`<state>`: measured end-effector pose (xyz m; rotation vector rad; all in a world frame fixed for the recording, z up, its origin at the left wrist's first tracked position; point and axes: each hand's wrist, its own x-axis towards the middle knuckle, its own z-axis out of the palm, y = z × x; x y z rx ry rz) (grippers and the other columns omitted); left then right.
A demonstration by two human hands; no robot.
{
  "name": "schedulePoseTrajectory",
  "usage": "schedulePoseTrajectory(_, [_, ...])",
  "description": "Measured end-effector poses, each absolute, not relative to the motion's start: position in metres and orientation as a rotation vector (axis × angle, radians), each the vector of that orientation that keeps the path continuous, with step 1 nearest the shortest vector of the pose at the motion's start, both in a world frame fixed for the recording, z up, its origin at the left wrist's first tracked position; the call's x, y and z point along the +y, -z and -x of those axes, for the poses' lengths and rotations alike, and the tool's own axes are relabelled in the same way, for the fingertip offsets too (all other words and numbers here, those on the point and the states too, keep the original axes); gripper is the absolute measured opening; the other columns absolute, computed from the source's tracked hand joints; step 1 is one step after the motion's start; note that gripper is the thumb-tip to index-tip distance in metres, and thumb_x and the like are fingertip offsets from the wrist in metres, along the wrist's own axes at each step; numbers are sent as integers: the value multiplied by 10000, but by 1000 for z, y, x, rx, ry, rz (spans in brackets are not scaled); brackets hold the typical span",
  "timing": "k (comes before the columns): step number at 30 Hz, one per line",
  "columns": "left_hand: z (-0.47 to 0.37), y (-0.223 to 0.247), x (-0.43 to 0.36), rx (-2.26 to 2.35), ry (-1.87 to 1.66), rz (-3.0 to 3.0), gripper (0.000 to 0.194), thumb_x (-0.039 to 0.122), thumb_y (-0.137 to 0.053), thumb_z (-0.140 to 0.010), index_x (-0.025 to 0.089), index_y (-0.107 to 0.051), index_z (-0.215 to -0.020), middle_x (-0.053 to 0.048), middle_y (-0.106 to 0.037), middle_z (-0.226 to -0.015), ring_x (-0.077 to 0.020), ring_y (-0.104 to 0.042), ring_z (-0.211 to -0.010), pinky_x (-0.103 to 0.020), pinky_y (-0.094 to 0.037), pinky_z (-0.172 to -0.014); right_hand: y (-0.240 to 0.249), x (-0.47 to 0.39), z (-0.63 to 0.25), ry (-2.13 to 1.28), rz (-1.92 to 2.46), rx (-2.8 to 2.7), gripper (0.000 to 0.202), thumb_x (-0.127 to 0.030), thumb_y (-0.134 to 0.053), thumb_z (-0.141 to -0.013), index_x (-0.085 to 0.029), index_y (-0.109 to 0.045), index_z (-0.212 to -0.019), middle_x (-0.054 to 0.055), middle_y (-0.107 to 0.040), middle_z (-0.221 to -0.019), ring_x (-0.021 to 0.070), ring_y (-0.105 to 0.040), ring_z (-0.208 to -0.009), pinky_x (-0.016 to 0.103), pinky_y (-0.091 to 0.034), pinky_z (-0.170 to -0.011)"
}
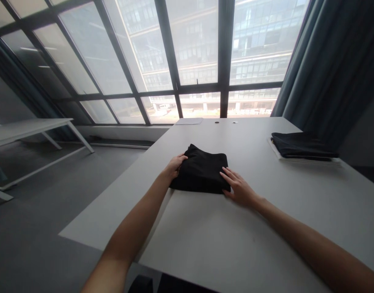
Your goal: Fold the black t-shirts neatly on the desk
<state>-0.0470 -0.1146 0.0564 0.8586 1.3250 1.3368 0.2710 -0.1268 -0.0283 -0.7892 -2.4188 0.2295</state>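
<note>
A folded black cloth garment (202, 170) lies on the white table in front of me; its exact kind does not show. My left hand (175, 165) is closed on the garment's left edge, thumb on top and the other fingers partly hidden. At the right edge, my right hand (237, 186) rests with its fingers stretched out over the cloth. Its thumb touches close to the front right corner.
The white table (205, 232) reaches toward the large window. Dark folded cloth (303, 145) is stacked on something white at the right. Papers (189, 121) lie at the far edge. Another white table (31, 126) stands left, and a curtain (324, 61) hangs right.
</note>
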Motion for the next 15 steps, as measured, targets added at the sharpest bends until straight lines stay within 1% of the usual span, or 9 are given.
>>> schedulePoseTrajectory(3, [52, -68, -108, 1308, -1365, -873, 238, 129, -708, -768, 140, -727, -1005, -11, -684, -657, -128, -635, -531, -193, -499, -498, 28, -129, -268, -218, 787, -2419, 780, -210, -616, -859, -236, -334, -1586, 118, -328, -1631, 341, -297, -1497, 565, -316, -1195])
schedulePoseTrajectory(7, [63, -77, -109, 1284, -1394, -957, 296, 118, -685, -760, 141, -733, -1052, -38, -714, -724, -136, -646, -564, -195, -502, -508, 26, -133, -266, -205, 798, -2425, 820, -199, -611, -845, -239, -294, -1600, 108, -294, -1646, 332, -291, -1500, 541, -314, -1199])
schedulePoseTrajectory(9, [71, -70, -117, 1296, -1376, -989, 345, 119, -673, -753, 145, -732, -1092, -40, -721, -736, -142, -653, -576, -197, -501, -509, 26, -135, -265, -198, 802, -2449, 837, -182, -621, -817, -233, -312, -1593, 108, -289, -1648, 332, -287, -1501, 536, -305, -1202])
schedulePoseTrajectory(12, [81, -50, -131, 1401, -1338, -968, 405, 123, -678, -740, 150, -726, -1142, -22, -710, -687, -143, -651, -566, -189, -489, -503, 28, -137, -263, -207, 811, -2474, 851, -151, -621, -781, -234, -342, -1580, 109, -291, -1648, 332, -290, -1500, 541, -295, -1202])
schedulePoseTrajectory(15, [87, -27, -141, 1480, -1310, -934, 431, 121, -690, -722, 149, -725, -1151, -7, -700, -647, -141, -645, -550, -183, -478, -493, 31, -136, -263, -227, 800, -2485, 818, -167, -613, -799, -247, -359, -1572, 99, -307, -1643, 326, -291, -1501, 544, -293, -1202])
